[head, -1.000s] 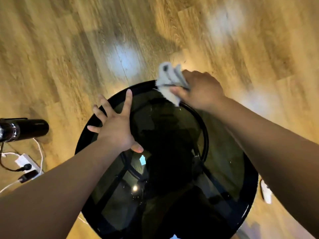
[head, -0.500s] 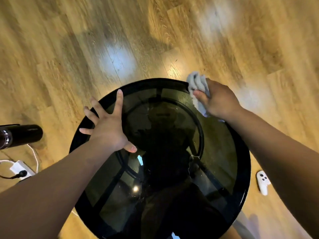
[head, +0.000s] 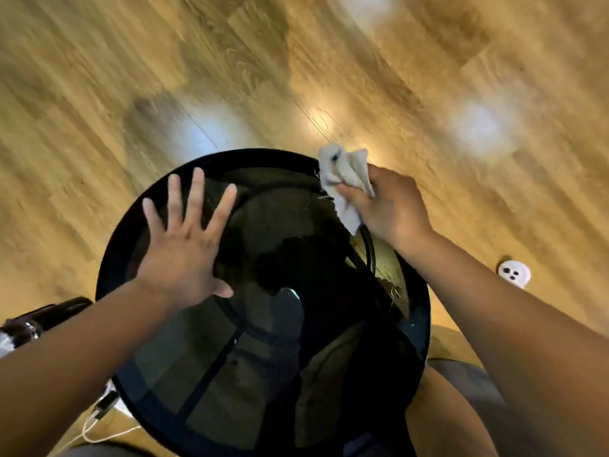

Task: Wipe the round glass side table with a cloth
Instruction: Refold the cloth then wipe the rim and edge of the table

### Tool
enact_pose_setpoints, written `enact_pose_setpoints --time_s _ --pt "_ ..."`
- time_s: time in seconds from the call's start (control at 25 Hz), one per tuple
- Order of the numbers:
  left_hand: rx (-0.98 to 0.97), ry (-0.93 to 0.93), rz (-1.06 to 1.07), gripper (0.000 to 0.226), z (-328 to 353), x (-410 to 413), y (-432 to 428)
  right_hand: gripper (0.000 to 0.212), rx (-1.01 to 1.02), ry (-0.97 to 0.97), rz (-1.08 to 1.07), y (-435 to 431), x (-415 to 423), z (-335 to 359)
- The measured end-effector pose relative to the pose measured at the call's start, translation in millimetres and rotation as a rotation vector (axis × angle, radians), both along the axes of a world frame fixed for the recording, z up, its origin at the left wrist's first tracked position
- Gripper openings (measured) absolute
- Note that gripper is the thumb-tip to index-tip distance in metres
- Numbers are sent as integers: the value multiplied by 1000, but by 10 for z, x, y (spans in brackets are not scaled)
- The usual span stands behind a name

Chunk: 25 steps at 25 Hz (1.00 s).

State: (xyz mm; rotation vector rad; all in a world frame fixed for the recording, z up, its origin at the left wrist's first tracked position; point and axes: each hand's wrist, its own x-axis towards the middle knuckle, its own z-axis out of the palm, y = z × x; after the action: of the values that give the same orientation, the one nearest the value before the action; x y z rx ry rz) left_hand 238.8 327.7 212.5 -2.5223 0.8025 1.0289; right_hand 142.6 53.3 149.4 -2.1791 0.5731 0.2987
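Observation:
The round side table point(head: 204, 374) has a dark glass top with a black rim and fills the lower middle of the head view. My left hand point(head: 184, 249) lies flat on the glass at its far left, fingers spread, holding nothing. My right hand point(head: 392, 206) is closed around a crumpled grey cloth point(head: 346, 179) at the table's far right rim. The cloth presses on the glass just inside the rim. A black frame ring shows through the glass below.
Wooden plank floor point(head: 296, 61) surrounds the table. A small white controller point(head: 514, 273) lies on the floor to the right. A black cylindrical object point(head: 49, 316) and white cables with a plug point(head: 105, 407) lie at the lower left, close to the table's edge.
My right hand has carried the cloth along the far rim to the right, then held near the far right edge. My left hand has stayed flat on the glass. The view has shifted.

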Motion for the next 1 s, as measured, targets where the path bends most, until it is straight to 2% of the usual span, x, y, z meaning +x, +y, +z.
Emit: enact_pose_setpoints --time_s 0.08,0.16,0.28,0.36,0.48,0.56,0.64,0.72,0.84,0.92,1.0 --pt "-81 88 -65 164 -103 -103 -567 16 96 15 -188 -98 -767 90" --pt "-97 131 -80 163 -226 -241 -1055 16 140 115 -326 -40 -1332 198" --pt "-39 108 -78 164 -309 -368 -1265 16 109 146 -349 15 -1362 189" --pt "4 107 -77 163 -275 -363 -1238 29 57 78 -227 -18 -798 106" --pt "112 137 -22 160 -250 -351 -1268 27 29 2 155 -25 400 -7" --pt "142 152 136 166 -220 -392 -1262 22 41 14 354 120 927 -32" --pt "130 146 268 170 -191 -432 -1248 23 78 28 393 202 1042 -44" --pt "145 152 302 171 -176 -450 -1317 22 131 -18 277 99 762 -58" --pt "142 165 301 172 -145 -436 -1365 27 144 -35 -71 -70 -183 -65" --pt "120 181 305 171 -132 -432 -1366 32 99 129 -276 -14 -1078 42" --pt "125 185 311 172 -107 -435 -1373 39 171 331 -381 157 -1739 240"
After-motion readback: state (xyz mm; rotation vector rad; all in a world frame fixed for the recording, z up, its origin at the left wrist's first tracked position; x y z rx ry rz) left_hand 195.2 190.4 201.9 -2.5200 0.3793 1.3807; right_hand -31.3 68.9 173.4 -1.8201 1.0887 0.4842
